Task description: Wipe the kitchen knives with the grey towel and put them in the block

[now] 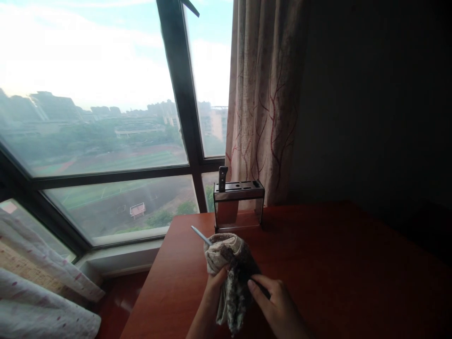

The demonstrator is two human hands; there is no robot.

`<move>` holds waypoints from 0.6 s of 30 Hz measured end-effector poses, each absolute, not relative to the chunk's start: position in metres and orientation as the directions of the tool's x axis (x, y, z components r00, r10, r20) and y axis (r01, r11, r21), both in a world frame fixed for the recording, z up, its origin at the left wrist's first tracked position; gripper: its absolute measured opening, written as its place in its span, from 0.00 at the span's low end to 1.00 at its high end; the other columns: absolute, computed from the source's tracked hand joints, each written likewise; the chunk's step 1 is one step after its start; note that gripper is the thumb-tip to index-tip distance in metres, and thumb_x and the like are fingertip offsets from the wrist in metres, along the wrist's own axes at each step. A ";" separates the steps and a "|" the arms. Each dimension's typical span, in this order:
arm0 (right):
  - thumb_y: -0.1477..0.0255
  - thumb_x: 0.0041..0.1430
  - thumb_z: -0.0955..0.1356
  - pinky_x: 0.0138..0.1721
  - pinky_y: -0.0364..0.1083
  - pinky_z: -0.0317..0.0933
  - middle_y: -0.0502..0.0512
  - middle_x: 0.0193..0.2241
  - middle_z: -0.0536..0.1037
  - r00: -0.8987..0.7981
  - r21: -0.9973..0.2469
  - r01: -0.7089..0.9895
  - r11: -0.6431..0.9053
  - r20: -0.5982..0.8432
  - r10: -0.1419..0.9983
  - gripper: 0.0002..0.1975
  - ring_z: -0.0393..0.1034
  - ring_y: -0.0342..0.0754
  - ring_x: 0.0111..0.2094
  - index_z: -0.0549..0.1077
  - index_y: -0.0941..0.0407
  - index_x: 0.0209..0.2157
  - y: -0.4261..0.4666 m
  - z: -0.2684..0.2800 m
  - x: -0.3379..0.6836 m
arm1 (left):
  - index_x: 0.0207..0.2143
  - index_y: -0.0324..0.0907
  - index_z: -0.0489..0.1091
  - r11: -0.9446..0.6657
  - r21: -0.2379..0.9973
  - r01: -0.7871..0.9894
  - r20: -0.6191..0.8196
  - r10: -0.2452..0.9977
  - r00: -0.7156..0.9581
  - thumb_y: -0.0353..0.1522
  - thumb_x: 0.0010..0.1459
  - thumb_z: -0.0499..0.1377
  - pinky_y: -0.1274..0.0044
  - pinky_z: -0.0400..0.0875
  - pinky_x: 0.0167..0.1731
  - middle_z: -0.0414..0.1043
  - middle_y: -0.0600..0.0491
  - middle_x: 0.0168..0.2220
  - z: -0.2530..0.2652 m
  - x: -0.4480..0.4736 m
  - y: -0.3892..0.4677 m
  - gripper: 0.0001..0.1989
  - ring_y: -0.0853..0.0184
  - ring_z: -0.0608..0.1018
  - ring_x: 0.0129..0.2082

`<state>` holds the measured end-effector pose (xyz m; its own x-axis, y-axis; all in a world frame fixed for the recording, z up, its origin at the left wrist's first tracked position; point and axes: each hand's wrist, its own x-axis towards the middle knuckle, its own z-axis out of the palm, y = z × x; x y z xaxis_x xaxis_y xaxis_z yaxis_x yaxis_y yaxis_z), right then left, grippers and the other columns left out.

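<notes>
A bunched, grey-and-white patterned cloth (226,249) is above the front of the table, gripped from below by my left hand (216,285). A slim pale metal blade (200,235), seemingly a knife's, sticks out of its upper left side; the cloth hides its middle. My right hand (273,299) is closed at the lower right of the cloth, thumb and fingers around a dark part in line with the blade, which looks like the knife's handle. Behind the cloth, a knife block (239,190) with a metal top and clear sides holds one upright knife (222,178) by its slot.
The reddish-brown table (310,245) reaches right into shadow. Its left edge borders a floor gap and a low window sill (123,256). Large framed windows (95,94) fill the left, with a patterned curtain (263,99) behind the block and another curtain (45,301) at lower left.
</notes>
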<state>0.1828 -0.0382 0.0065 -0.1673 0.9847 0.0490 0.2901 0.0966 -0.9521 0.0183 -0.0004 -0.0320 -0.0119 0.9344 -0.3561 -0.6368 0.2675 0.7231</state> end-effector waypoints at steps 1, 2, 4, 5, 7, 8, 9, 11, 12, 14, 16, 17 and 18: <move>0.47 0.59 0.62 0.24 0.41 0.59 0.53 0.20 0.74 -0.177 -0.979 0.200 -0.029 -0.065 0.982 0.28 0.67 0.45 0.22 0.77 0.59 0.32 -0.037 0.006 0.181 | 0.37 0.36 0.73 0.271 0.728 -0.630 -0.360 0.933 -0.014 0.39 0.33 0.74 0.69 0.77 0.32 0.80 0.47 0.28 -0.033 0.018 -0.001 0.28 0.51 0.82 0.33; 0.44 0.55 0.61 0.19 0.40 0.54 0.49 0.16 0.69 -0.196 -0.980 0.125 -0.158 -0.180 0.964 0.32 0.61 0.42 0.17 0.77 0.59 0.31 -0.035 0.005 0.180 | 0.37 0.37 0.73 0.266 0.736 -0.622 -0.356 0.934 -0.021 0.39 0.32 0.74 0.69 0.77 0.32 0.80 0.47 0.27 -0.033 0.018 -0.001 0.28 0.51 0.82 0.34; 0.40 0.51 0.62 0.15 0.39 0.47 0.46 0.13 0.65 -0.189 -0.953 0.054 -0.299 -0.303 0.934 0.36 0.54 0.39 0.13 0.77 0.60 0.32 -0.032 0.002 0.180 | 0.38 0.38 0.72 0.232 0.754 -0.614 -0.333 0.941 -0.054 0.39 0.30 0.75 0.69 0.77 0.33 0.80 0.48 0.28 -0.032 0.019 -0.001 0.30 0.51 0.82 0.34; 0.40 0.51 0.62 0.16 0.39 0.50 0.48 0.15 0.68 -0.157 -0.959 0.066 -0.276 -0.283 0.946 0.35 0.57 0.40 0.15 0.77 0.61 0.34 -0.031 0.001 0.180 | 0.40 0.38 0.72 0.208 0.760 -0.616 -0.319 0.945 -0.075 0.38 0.30 0.75 0.69 0.77 0.34 0.81 0.48 0.29 -0.030 0.019 -0.001 0.31 0.51 0.82 0.35; 0.46 0.55 0.64 0.24 0.41 0.60 0.56 0.24 0.77 -0.082 -0.976 0.201 -0.085 -0.103 0.991 0.30 0.69 0.46 0.23 0.78 0.59 0.36 -0.031 0.001 0.179 | 0.42 0.39 0.72 0.168 0.758 -0.630 -0.299 0.948 -0.107 0.37 0.32 0.75 0.70 0.77 0.35 0.81 0.48 0.32 -0.027 0.020 -0.001 0.32 0.52 0.82 0.37; 0.50 0.57 0.64 0.29 0.43 0.63 0.58 0.29 0.80 -0.066 -0.951 0.308 0.032 0.012 0.998 0.25 0.73 0.48 0.28 0.79 0.58 0.37 -0.031 0.003 0.178 | 0.43 0.39 0.72 0.158 0.754 -0.638 -0.297 0.948 -0.116 0.36 0.34 0.74 0.70 0.77 0.36 0.81 0.48 0.33 -0.026 0.020 -0.001 0.31 0.52 0.82 0.38; 0.54 0.60 0.64 0.34 0.44 0.64 0.59 0.31 0.81 -0.075 -0.896 0.423 0.134 0.113 0.991 0.21 0.74 0.51 0.32 0.79 0.56 0.38 -0.032 0.004 0.177 | 0.44 0.40 0.72 0.155 0.749 -0.644 -0.298 0.947 -0.118 0.36 0.35 0.74 0.70 0.77 0.37 0.81 0.48 0.34 -0.025 0.021 0.000 0.30 0.53 0.81 0.38; 0.62 0.63 0.64 0.36 0.44 0.64 0.58 0.31 0.81 -0.129 -0.722 0.633 0.281 0.260 0.957 0.14 0.76 0.52 0.34 0.78 0.53 0.40 -0.033 0.006 0.174 | 0.44 0.40 0.72 0.156 0.742 -0.652 -0.303 0.946 -0.118 0.36 0.36 0.73 0.70 0.77 0.38 0.81 0.48 0.35 -0.024 0.020 0.002 0.30 0.53 0.81 0.39; 0.65 0.63 0.64 0.34 0.44 0.63 0.57 0.31 0.81 -0.157 -0.621 0.713 0.326 0.312 0.937 0.13 0.76 0.52 0.33 0.78 0.53 0.42 -0.034 0.006 0.172 | 0.45 0.40 0.72 0.158 0.741 -0.653 -0.308 0.944 -0.121 0.36 0.36 0.73 0.70 0.77 0.37 0.81 0.48 0.36 -0.025 0.019 0.003 0.30 0.52 0.82 0.38; 0.70 0.63 0.64 0.31 0.43 0.62 0.57 0.31 0.80 -0.212 -0.441 0.815 0.376 0.378 0.901 0.12 0.76 0.51 0.30 0.76 0.52 0.45 -0.034 0.006 0.170 | 0.46 0.40 0.71 0.155 0.745 -0.649 -0.307 0.943 -0.126 0.35 0.36 0.73 0.70 0.77 0.35 0.81 0.47 0.36 -0.026 0.018 0.005 0.31 0.53 0.82 0.35; 0.71 0.63 0.63 0.29 0.44 0.61 0.57 0.31 0.80 -0.245 -0.351 0.851 0.391 0.393 0.886 0.12 0.75 0.51 0.29 0.75 0.53 0.46 -0.033 0.007 0.169 | 0.47 0.39 0.71 0.144 0.751 -0.644 -0.294 0.947 -0.131 0.35 0.37 0.73 0.71 0.77 0.34 0.81 0.48 0.35 -0.026 0.017 0.006 0.32 0.55 0.82 0.32; 0.71 0.63 0.63 0.29 0.44 0.60 0.57 0.31 0.80 -0.248 -0.355 0.849 0.391 0.386 0.889 0.12 0.75 0.52 0.29 0.75 0.53 0.45 -0.033 0.008 0.169 | 0.48 0.39 0.71 0.136 0.751 -0.646 -0.286 0.949 -0.133 0.35 0.37 0.73 0.71 0.77 0.35 0.81 0.48 0.35 -0.026 0.017 0.006 0.33 0.56 0.82 0.31; 0.70 0.64 0.62 0.30 0.44 0.60 0.57 0.31 0.79 -0.245 -0.393 0.833 0.389 0.369 0.896 0.12 0.75 0.52 0.30 0.75 0.53 0.44 -0.032 0.010 0.170 | 0.48 0.39 0.70 0.130 0.748 -0.650 -0.281 0.950 -0.134 0.35 0.37 0.73 0.72 0.77 0.36 0.81 0.48 0.35 -0.026 0.018 0.006 0.33 0.57 0.82 0.32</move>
<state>0.1698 -0.0324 0.0100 -0.2447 0.8964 0.3695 0.8328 0.3894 -0.3934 0.0176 0.0060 -0.0262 -0.1335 0.9504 -0.2810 -0.6503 0.1299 0.7485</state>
